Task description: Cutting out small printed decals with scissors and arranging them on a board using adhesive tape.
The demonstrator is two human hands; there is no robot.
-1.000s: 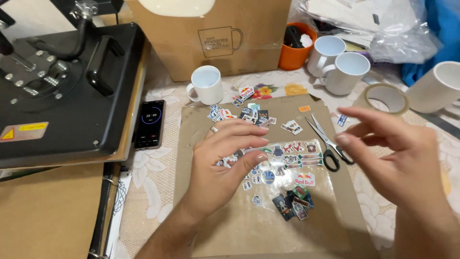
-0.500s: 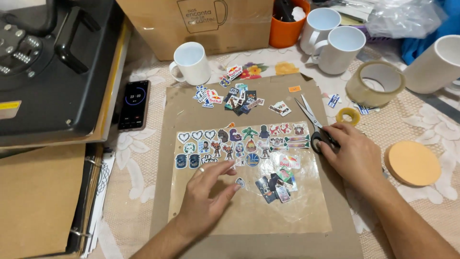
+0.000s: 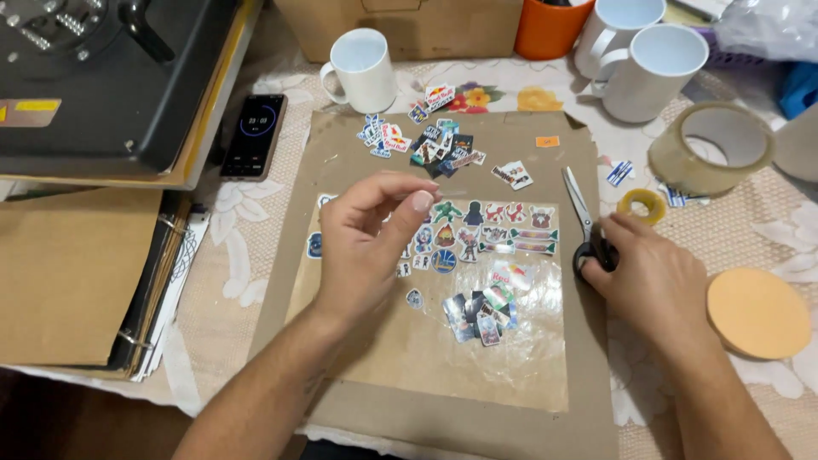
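We held our left hand (image 3: pixel 366 247) above the left part of the clear film sheet (image 3: pixel 511 358), thumb and forefinger pinched together; whether a small cutout sat between them we could not tell. Our right hand (image 3: pixel 652 281) rested on the black handles of the scissors (image 3: pixel 581 217) at the sheet's right edge, fingers curled over them, blades pointing far and closed.

As far as we could judge, the work was partway along. A row of small sticker cutouts (image 3: pixel 494 230) already lay in order across the far part of the film, on the brown cardboard (image 3: pixel 341 400). A loose heap (image 3: pixel 481 315) waited near the middle, another pile (image 3: pixel 426 146) sat beyond the film, and most of the near film was bare.
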